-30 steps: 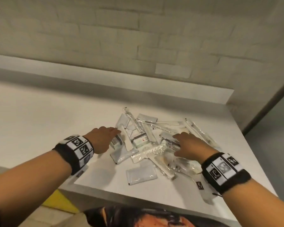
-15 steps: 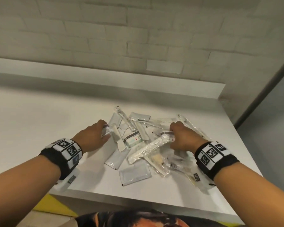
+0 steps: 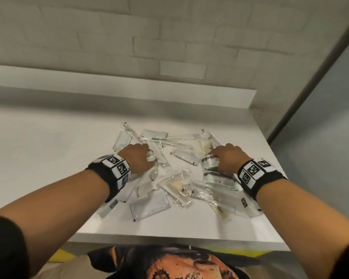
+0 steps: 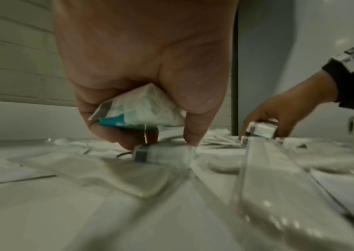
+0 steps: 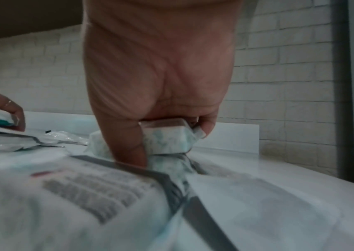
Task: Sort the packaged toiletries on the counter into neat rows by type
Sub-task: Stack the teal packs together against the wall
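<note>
White-and-teal boxed soap [image 4: 138, 108] sits gripped in the left hand [image 4: 145, 68].

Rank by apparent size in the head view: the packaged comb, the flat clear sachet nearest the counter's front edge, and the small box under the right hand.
1. Flat clear sachet
2. Packaged white comb, close to the sachet, so that order is unsure
3. Small white box, partly hidden by the right hand

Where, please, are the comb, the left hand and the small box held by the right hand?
comb [image 3: 170, 180], head view, on its teeth.
left hand [image 3: 138, 158], head view, on its back.
small box [image 5: 167, 135], right wrist view, on its side.
</note>
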The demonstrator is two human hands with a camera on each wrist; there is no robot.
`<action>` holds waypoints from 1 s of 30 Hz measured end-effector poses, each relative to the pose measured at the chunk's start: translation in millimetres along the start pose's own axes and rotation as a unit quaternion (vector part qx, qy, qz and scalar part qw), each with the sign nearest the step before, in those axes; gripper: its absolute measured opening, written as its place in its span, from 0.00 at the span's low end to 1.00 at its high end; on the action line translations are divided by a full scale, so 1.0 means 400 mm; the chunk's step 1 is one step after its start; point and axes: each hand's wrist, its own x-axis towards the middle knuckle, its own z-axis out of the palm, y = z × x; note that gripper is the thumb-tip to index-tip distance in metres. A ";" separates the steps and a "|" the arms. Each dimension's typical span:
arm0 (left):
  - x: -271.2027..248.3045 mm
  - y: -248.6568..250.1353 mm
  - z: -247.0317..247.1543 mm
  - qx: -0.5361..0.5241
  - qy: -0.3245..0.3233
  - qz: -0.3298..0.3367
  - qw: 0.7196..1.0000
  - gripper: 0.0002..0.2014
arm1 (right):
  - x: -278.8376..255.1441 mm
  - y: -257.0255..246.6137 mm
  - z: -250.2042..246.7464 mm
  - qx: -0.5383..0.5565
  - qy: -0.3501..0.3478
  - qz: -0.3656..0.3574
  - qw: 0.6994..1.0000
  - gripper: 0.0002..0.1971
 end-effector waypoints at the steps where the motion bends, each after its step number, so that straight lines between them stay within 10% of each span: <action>1: 0.002 0.003 0.008 0.008 0.000 0.004 1.000 0.32 | 0.002 -0.002 0.003 -0.017 0.011 -0.001 1.000 0.23; 8: 0.002 0.002 0.040 0.019 0.000 -0.002 1.000 0.35 | -0.066 0.011 -0.067 0.154 0.020 0.013 0.988 0.25; 21: -0.009 0.022 0.038 0.064 0.006 -0.019 0.998 0.34 | -0.096 -0.016 0.017 0.075 -0.064 0.002 0.995 0.35; 30: -0.038 -0.093 -0.063 -0.187 0.163 -0.015 0.969 0.32 | -0.064 -0.032 -0.083 0.204 -0.026 0.077 0.976 0.29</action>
